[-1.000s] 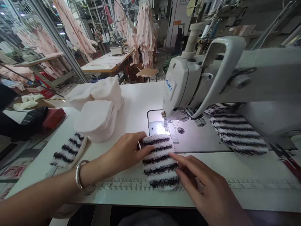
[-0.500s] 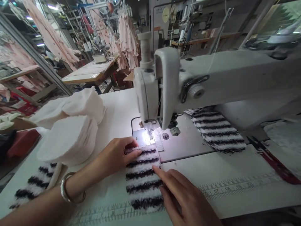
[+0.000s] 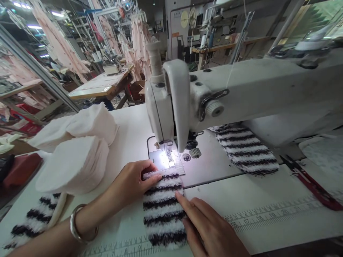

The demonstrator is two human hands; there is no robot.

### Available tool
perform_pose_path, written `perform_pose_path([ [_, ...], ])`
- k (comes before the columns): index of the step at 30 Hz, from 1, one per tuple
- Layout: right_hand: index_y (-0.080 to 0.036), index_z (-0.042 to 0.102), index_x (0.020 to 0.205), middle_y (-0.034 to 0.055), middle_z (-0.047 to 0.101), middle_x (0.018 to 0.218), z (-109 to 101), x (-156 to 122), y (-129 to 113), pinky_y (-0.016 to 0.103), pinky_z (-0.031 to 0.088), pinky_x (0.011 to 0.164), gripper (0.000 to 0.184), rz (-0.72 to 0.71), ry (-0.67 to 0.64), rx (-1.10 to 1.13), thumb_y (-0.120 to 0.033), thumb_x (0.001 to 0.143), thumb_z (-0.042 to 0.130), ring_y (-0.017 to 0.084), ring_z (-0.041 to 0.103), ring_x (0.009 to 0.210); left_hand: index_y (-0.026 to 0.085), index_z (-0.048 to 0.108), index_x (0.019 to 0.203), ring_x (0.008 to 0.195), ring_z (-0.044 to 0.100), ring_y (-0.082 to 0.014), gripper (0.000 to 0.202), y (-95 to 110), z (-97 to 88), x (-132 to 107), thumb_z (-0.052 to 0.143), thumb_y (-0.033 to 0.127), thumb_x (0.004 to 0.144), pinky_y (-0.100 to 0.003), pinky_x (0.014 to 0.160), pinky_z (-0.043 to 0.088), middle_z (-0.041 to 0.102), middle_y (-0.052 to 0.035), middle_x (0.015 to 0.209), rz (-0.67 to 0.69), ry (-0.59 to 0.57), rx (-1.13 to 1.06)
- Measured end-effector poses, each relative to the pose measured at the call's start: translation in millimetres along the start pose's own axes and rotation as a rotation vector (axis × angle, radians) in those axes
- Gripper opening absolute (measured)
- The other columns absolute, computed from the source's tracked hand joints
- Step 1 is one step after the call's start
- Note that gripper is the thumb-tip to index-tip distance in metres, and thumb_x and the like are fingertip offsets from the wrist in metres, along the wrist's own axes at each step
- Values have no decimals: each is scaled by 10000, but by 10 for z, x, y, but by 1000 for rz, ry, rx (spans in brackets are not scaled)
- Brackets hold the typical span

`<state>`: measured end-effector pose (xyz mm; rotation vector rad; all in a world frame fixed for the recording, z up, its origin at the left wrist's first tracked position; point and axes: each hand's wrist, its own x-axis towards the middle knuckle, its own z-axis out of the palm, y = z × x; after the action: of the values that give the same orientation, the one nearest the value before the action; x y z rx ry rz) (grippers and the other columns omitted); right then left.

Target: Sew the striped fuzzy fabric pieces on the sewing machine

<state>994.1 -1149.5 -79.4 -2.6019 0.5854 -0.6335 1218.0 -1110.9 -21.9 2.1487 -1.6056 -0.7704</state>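
Observation:
A fuzzy black-and-white striped fabric piece [image 3: 164, 210] lies in front of the lit needle and presser foot of a white sewing machine [image 3: 169, 151]. Pinched at its far left corner, it sits between the thumb and fingers of my left hand [image 3: 136, 180]. My right hand [image 3: 207, 223] grips the right edge, index finger pressed on top and thumb lower along the side; its other fingertips are hidden. The fabric's far edge is just short of the presser foot.
Stacks of white padding pieces [image 3: 72, 164] stand at left, with more striped fabric [image 3: 34, 217] below them. Another striped piece [image 3: 246, 150] lies under the machine arm. Red-handled scissors [image 3: 311, 184] lie at right. A ruler scale [image 3: 257, 214] runs along the table's front.
The view has shifted slightly, so the machine and stacks appear a little further left. Both hands keep their hold on the striped fabric, which has barely moved.

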Motion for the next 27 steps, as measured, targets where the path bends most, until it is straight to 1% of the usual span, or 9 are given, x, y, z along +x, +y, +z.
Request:
perform_pose_path([
  [3,-108,458,1319,77,634,893,-44,25,-46,221,550,677,431,-5,56,-97,-135,891,417,147,634,770,180,613,928,633,525,-119,320,-27,-11,-41,549,485,858,-240,575,419,620,-2,805,75,94,126],
  [5,-95,490,1299,126,642,1043,-40,39,-58,283,551,740,429,-33,108,-246,-110,877,416,200,631,907,190,583,1068,784,585,-146,297,1,4,-112,571,415,873,-284,705,493,617,-36,992,211,265,243],
  [7,-92,502,1298,132,571,1267,4,52,-33,340,538,792,456,-115,137,-399,-92,856,389,270,552,1129,189,538,1163,1019,574,-161,254,67,55,-206,521,262,920,-304,888,496,585,-60,1153,405,370,323],
  [9,-82,487,1317,105,467,1396,68,72,21,363,526,818,484,-199,130,-492,-113,854,350,293,446,1260,153,512,1193,1152,525,-162,267,137,135,-288,420,133,943,-298,985,472,579,-80,1208,576,347,378],
  [11,-60,473,1327,111,438,1418,122,109,79,364,512,835,506,-252,120,-530,-119,854,306,279,434,1275,92,470,1232,1193,507,-195,315,170,214,-325,354,90,940,-331,1006,477,573,-123,1233,678,294,446],
  [13,-52,479,1321,119,449,1406,143,166,112,368,495,862,514,-257,122,-543,-93,848,282,268,445,1268,55,412,1284,1235,474,-228,363,151,268,-308,338,76,930,-380,1031,467,534,-159,1282,673,271,482],
  [18,-72,586,1209,104,566,1295,104,386,72,380,487,854,524,-201,187,-536,1,831,231,241,537,1175,88,374,1323,1267,432,-221,412,19,292,-143,355,63,912,-402,1069,438,470,-157,1334,581,231,392],
  [22,-60,629,1129,91,634,1197,81,532,57,398,473,841,496,-187,250,-521,9,851,224,236,578,1115,87,410,1293,1197,480,-253,389,14,284,-58,324,77,914,-453,988,491,494,-177,1282,545,259,362],
  [27,-80,623,1148,58,632,1209,74,573,89,405,449,858,493,-163,262,-462,8,860,232,225,568,1111,83,457,1243,1145,508,-256,374,38,294,-22,322,51,895,-443,900,539,527,-177,1215,527,274,353],
])
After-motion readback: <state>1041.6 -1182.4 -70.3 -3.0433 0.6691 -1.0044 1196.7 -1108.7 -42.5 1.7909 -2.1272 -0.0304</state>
